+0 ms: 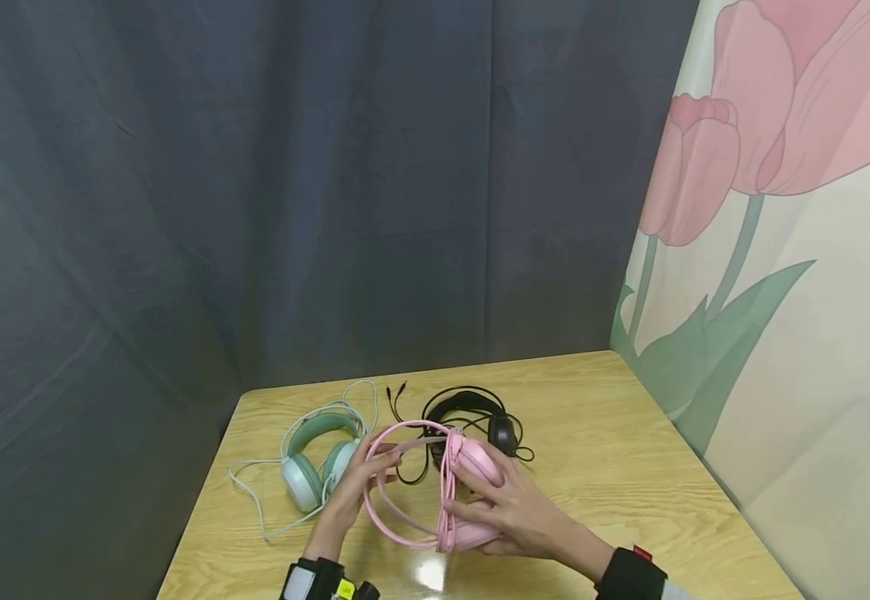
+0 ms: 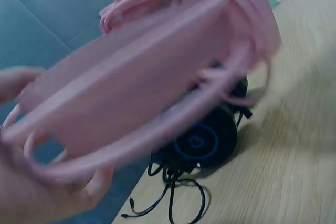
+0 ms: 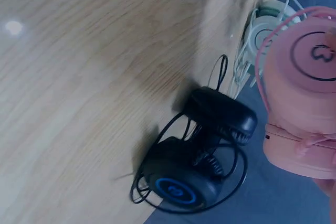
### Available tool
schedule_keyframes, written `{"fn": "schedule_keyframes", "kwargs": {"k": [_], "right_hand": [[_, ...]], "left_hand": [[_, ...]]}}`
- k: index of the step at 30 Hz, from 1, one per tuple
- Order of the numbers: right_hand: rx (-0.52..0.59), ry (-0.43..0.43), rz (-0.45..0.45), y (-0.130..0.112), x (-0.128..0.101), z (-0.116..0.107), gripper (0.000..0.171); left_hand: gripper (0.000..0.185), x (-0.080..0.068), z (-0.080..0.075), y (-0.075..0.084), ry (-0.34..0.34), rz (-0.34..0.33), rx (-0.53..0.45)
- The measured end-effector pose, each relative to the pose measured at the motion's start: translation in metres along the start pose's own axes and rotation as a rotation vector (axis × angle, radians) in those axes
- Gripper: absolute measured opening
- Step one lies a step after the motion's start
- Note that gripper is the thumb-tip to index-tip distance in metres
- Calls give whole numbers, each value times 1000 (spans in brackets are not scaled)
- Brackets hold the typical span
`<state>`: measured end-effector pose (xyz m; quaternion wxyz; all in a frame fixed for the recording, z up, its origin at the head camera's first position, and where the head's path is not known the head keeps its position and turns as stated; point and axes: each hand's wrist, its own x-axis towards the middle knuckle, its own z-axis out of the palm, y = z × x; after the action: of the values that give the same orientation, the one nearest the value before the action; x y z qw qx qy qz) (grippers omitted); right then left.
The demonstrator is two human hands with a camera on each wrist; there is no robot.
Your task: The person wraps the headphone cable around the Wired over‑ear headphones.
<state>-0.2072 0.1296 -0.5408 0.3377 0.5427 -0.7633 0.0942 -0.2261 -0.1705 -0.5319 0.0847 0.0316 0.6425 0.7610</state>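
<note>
The pink headset [image 1: 472, 461] is already lifted over the bench [image 1: 630, 467] but not yet put down: the left hand [image 1: 360, 475] grips its headband [image 2: 126, 72], and the right hand [image 1: 521, 508] grips it at the ear cups [image 3: 299, 72], where the cord [image 1: 447, 492] is gathered. The green headset [image 1: 302, 482] and the black headset [image 1: 502, 433] lie on the bench, held by no hand, with loose cords, so the work seems only partly done.

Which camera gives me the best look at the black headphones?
Right wrist: the black headphones lie whole in frame, both ear cups showing, with nothing in front. In the head view, the pink headphones hide part of them. The left wrist view, partly blocked by the same pair, shows one blue mark and the cable ends.
</note>
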Motion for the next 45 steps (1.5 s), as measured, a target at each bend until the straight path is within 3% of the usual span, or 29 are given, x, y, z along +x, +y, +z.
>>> {"fn": "schedule_keyframes", "kwargs": {"k": [2, 5, 11, 14, 19, 23, 28, 36, 39, 45], "right_hand": [[-5, 44, 17, 6, -3, -2, 63], [-31, 127, 67, 21, -8, -6, 59], [-113, 278, 312, 63, -26, -14, 61], [-168, 241, 453, 85, -42, -20, 66], [-293, 192, 594, 114, -75, -23, 70], [-311, 177, 686, 122, -100, -20, 68], [-315, 84, 785, 124, -122, -18, 66], [-271, -107, 993, 134, -132, -13, 66], [-242, -143, 1071, 136, -133, -12, 67], [-243, -191, 1105, 139, -136, -7, 67]], "left_hand": [[67, -1, -2, 0, -30, 41, 20], [65, -3, -6, 0, -24, 81, 5], [56, -12, -15, -10, 40, 81, -26], [56, -17, -19, -18, 54, 65, -41], [55, -22, -24, -28, 63, 73, -50], [52, -25, -27, -35, 106, 96, -95], [50, -28, -28, -44, 138, 97, -136], [42, -26, -28, -50, 139, 148, -164], [36, -26, -29, -50, 125, 176, -168], [32, -27, -33, -49, 136, 172, -182]]}}
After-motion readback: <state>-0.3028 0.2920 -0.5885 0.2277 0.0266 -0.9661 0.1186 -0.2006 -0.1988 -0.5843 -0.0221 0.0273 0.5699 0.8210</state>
